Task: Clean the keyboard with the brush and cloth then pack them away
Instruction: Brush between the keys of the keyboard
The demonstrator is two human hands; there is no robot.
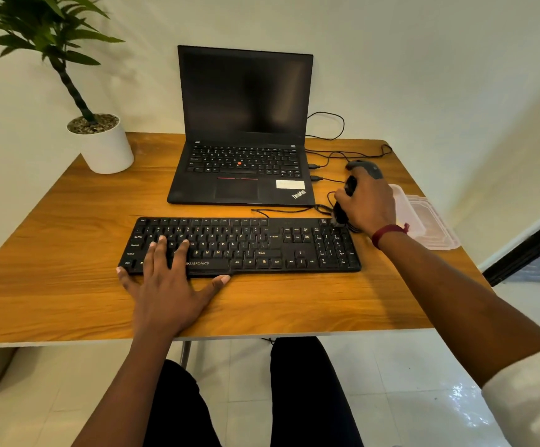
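1. While the right grip (367, 201) curls round a dark brush (341, 211), the brush points tip-down below the fingers, its bristles touching the far right corner of the black keyboard (262, 243).
2. The left grip (171, 279) lies flat, fingers spread, holding nothing. Its fingertips rest on the letter keys, and its thumb lies at the keyboard's near edge.
3. The keyboard lies on the wooden surface (68, 253), reaching from under the left grip to just below the right grip.
4. Just behind the right grip sits a grey mouse (367, 167), and to the grip's right is a clear plastic container (423, 217).
5. Beyond both grips stands an open laptop (246, 124) with a dark screen.
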